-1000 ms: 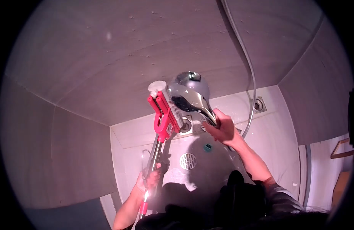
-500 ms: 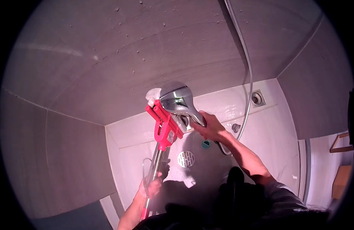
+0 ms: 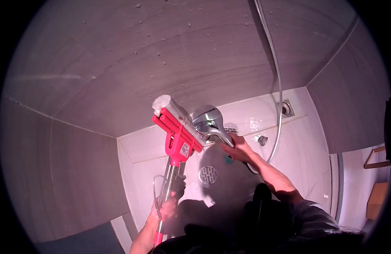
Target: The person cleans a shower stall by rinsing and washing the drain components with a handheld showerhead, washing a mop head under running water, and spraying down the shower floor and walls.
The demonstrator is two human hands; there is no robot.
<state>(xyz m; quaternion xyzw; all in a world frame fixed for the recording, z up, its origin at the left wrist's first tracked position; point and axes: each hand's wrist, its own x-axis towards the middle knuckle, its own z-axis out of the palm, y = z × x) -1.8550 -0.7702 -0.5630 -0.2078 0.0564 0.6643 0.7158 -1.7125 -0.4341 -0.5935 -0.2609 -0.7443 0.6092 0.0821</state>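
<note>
Mop (image 3: 174, 162) first: where is it, taken from the round drain cover (image 3: 208, 174)?

Its red head (image 3: 178, 143) and white sponge (image 3: 175, 112) are beyond the drain cover and to its left, tilted, and the metal pole (image 3: 171, 180) slants down past the cover's left side.

And the left hand (image 3: 166, 207)?

Nearer to the wearer than the drain cover and off to its left, fingers wrapped around the pole, though glare blurs them a little.

What about the right hand (image 3: 240, 149)?

Beyond the cover and to its right, fingers clasping a chrome shower head (image 3: 209, 120). That sits beyond the cover, just beside the sponge; whether they touch, I cannot tell.

What else is around?

A hose (image 3: 276, 67) curves down well right of the cover, passing between a square drain (image 3: 285, 109) and a small grey cap (image 3: 262, 140). Beyond the cover, drops dot the grey wall (image 3: 119, 63).
</note>
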